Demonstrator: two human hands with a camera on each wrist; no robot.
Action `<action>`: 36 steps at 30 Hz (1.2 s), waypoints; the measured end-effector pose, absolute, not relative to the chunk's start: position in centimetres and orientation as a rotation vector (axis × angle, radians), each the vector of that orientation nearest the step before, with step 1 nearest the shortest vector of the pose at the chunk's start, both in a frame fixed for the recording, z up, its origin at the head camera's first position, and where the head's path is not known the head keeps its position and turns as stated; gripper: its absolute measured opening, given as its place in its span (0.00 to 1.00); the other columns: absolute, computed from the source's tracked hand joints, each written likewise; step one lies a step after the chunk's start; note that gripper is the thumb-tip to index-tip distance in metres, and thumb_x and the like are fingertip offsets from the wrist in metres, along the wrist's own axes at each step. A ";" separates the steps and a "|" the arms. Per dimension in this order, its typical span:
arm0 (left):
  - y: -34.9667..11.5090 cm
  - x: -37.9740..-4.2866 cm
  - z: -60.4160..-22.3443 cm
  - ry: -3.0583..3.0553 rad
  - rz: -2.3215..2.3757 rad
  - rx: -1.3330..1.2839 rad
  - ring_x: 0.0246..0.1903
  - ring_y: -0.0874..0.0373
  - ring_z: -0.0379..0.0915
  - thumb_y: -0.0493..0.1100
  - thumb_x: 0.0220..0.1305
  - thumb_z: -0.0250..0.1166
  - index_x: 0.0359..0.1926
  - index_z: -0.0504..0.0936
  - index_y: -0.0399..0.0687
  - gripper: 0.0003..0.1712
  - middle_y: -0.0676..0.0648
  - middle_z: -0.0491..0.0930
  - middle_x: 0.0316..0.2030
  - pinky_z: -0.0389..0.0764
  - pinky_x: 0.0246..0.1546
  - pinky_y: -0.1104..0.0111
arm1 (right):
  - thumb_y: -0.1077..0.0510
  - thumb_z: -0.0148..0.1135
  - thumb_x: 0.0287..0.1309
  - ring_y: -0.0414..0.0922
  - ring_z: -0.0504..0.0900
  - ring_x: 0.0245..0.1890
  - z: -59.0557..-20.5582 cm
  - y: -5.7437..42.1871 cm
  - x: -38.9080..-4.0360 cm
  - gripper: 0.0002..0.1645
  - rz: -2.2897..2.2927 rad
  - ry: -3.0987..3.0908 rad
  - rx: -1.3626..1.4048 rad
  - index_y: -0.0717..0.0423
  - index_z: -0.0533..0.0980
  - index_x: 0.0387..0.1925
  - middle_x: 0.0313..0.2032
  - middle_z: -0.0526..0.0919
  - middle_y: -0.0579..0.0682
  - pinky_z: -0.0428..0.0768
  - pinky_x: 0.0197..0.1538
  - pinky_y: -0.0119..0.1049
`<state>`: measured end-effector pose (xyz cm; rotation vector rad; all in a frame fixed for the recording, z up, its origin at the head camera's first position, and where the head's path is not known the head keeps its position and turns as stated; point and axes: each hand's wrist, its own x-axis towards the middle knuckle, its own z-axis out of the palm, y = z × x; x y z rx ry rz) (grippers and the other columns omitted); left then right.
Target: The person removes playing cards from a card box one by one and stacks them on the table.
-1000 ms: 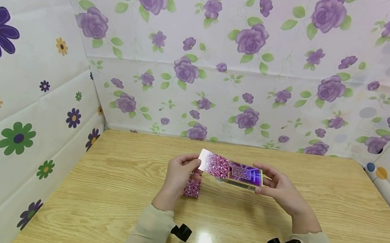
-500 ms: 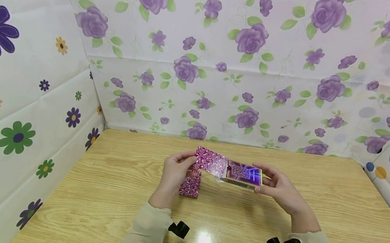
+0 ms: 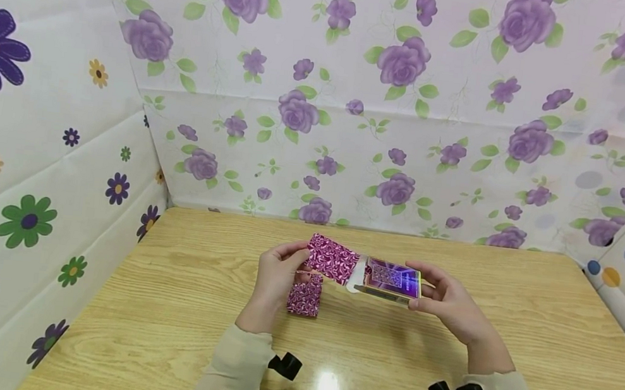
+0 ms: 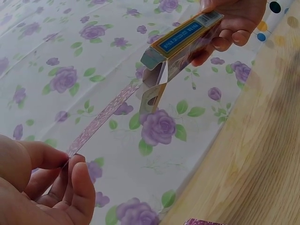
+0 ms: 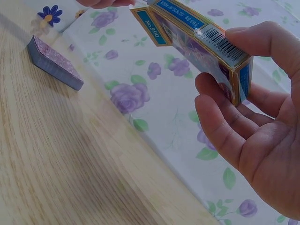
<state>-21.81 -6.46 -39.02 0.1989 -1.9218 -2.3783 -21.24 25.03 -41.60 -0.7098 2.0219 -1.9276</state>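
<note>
Between thumb and fingers my left hand (image 3: 274, 283) pinches a magenta-and-white patterned playing card (image 3: 331, 258) by its outer end. In the left wrist view the playing card (image 4: 101, 117) appears nearly edge-on, its far end close to the card box's open mouth. My right hand (image 3: 452, 308) grips the purple and gold card box (image 3: 393, 280) by its closed end, above the table. The right wrist view shows a barcode and a "No.990" flap on the card box (image 5: 206, 42). Below my left hand, a deck of cards (image 3: 304, 297) lies on the table with magenta backs up.
The wooden table (image 3: 174, 314) ends at a wall cloth (image 3: 350, 161) with purple roses. Another flowered cloth (image 3: 24, 165) hangs at the left. Black camera mounts (image 3: 285, 366) sit at both wrists.
My left hand has drawn the playing card leftward, away from the card box, and the box's white flap now shows in the gap. My right hand and the box have stayed almost still.
</note>
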 end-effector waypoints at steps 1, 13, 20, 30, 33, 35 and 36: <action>-6.5 -21.8 -39.0 -1.921 -2.376 0.205 0.22 0.63 0.75 0.33 0.62 0.61 0.47 0.81 0.34 0.13 0.49 0.79 0.32 0.80 0.20 0.76 | 0.70 0.59 0.57 0.41 0.80 0.50 -41.6 25.1 -21.2 0.37 -1.932 2.018 -0.710 0.56 0.59 0.67 0.56 0.71 0.45 0.83 0.45 0.35; -6.8 -22.1 -39.2 -1.965 -2.289 0.228 0.23 0.63 0.74 0.35 0.63 0.61 0.47 0.82 0.36 0.12 0.49 0.78 0.33 0.79 0.21 0.75 | 0.71 0.58 0.58 0.40 0.81 0.50 -41.6 25.1 -21.1 0.36 -1.951 1.997 -0.727 0.57 0.59 0.67 0.56 0.72 0.45 0.83 0.45 0.34; -7.1 -22.3 -39.4 -1.968 -2.277 0.251 0.25 0.63 0.75 0.35 0.64 0.60 0.47 0.82 0.37 0.12 0.48 0.79 0.35 0.78 0.21 0.77 | 0.71 0.58 0.58 0.41 0.81 0.50 -41.5 25.1 -21.1 0.36 -1.944 2.003 -0.719 0.56 0.59 0.66 0.56 0.72 0.46 0.83 0.45 0.34; -7.5 -22.7 -39.9 -1.992 -2.244 0.287 0.28 0.63 0.75 0.36 0.65 0.59 0.48 0.82 0.39 0.12 0.47 0.79 0.38 0.78 0.23 0.75 | 0.71 0.58 0.57 0.41 0.81 0.50 -41.5 25.1 -21.1 0.36 -1.946 2.008 -0.728 0.58 0.59 0.67 0.56 0.72 0.47 0.83 0.45 0.34; -7.6 -22.7 -40.0 -2.001 -2.236 0.297 0.28 0.63 0.75 0.36 0.65 0.60 0.48 0.82 0.38 0.13 0.46 0.80 0.38 0.78 0.23 0.75 | 0.71 0.58 0.57 0.41 0.81 0.50 -41.6 25.0 -21.2 0.36 -1.947 2.007 -0.727 0.58 0.59 0.67 0.56 0.72 0.46 0.83 0.45 0.34; -7.6 -22.8 -40.1 -1.995 -2.241 0.302 0.27 0.64 0.75 0.36 0.64 0.60 0.49 0.81 0.36 0.13 0.47 0.80 0.37 0.78 0.22 0.75 | 0.71 0.58 0.57 0.41 0.81 0.50 -41.6 25.0 -21.2 0.36 -1.947 2.008 -0.728 0.58 0.59 0.67 0.56 0.72 0.46 0.83 0.45 0.34; -7.6 -22.8 -40.1 -1.991 -2.245 0.303 0.27 0.64 0.75 0.36 0.64 0.60 0.49 0.81 0.35 0.13 0.47 0.80 0.36 0.77 0.22 0.76 | 0.71 0.58 0.57 0.41 0.81 0.50 -41.6 25.0 -21.2 0.36 -1.946 2.008 -0.730 0.58 0.59 0.67 0.56 0.72 0.46 0.83 0.45 0.34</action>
